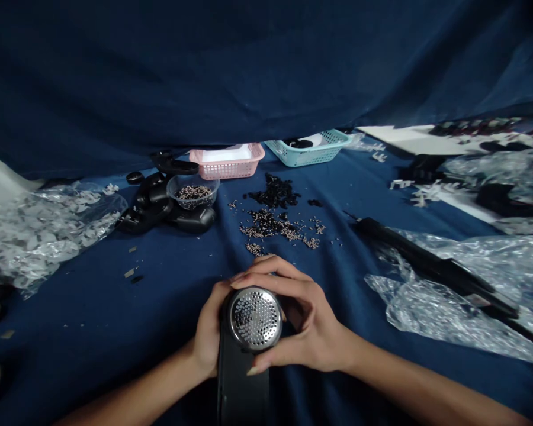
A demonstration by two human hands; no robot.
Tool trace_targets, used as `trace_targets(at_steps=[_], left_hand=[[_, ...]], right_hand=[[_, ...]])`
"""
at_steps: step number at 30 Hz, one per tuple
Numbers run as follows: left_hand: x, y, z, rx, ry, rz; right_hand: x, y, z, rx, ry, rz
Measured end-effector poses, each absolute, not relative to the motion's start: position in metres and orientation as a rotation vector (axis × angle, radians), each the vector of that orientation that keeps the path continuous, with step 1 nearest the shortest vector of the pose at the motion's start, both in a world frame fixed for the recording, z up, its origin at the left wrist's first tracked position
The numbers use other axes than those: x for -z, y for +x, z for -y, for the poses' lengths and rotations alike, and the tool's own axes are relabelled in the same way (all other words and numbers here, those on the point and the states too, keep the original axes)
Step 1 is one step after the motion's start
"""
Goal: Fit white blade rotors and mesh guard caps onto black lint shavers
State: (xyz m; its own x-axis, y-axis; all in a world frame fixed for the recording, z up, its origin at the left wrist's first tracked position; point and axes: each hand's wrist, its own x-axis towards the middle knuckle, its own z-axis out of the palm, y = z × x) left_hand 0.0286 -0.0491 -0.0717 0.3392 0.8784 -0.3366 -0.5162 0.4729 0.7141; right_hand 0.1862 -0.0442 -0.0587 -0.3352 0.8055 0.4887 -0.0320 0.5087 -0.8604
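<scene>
Low in the middle of the view, a round perforated metal head sits on what looks like a black fabric shaver. My left hand wraps round its left side. My right hand curls round the right rim, with fingers over the top edge and thumb at the lower right. Directly below the head is a flat black block; whether it is part of the shaver or a separate piece, I cannot tell. Beyond my fingers lie loose screws and a heap of small black parts.
Black shaver bodies and a clear bowl of screws lie back left. Behind stand a pink basket and a teal basket. A bag of white parts is left. An electric screwdriver rests on plastic bags at right.
</scene>
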Motion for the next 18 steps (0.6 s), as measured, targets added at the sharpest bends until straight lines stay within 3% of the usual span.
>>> trace_targets(at_steps=[18], left_hand=[[0.061, 0.038, 0.045, -1.171, 0.314, -0.960]], right_hand=[[0.067, 0.191, 0.042, -1.234, -0.579, 1.523]])
